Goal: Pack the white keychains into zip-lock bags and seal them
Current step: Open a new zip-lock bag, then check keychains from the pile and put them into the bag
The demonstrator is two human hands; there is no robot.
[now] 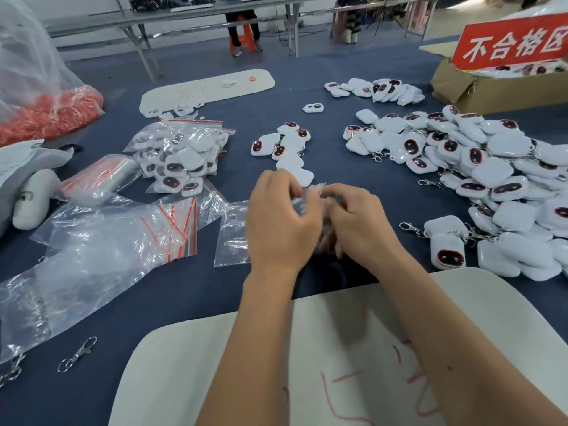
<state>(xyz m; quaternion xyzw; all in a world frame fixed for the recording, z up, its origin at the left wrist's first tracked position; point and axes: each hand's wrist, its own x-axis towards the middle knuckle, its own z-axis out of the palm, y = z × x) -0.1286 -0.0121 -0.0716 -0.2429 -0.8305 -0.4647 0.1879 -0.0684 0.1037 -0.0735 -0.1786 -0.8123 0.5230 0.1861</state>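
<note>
Head view: left hand (281,216) and right hand (358,219) at worktop (215,290) centre, fingers (289,187) curled, pinching a zip-lock bag (309,199); keychain inside not discernible. Better to align both strips, then press along the seal end to end

left: filled bags (181,155), empty bags (172,229)
centre: hands (316,222)
right: keychain heap (479,167)
behind heap: box (479,90)

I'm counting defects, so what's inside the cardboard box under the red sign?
White keychains show along the top of the box. The red sign covers most of the opening, so how many cannot be seen.
</note>
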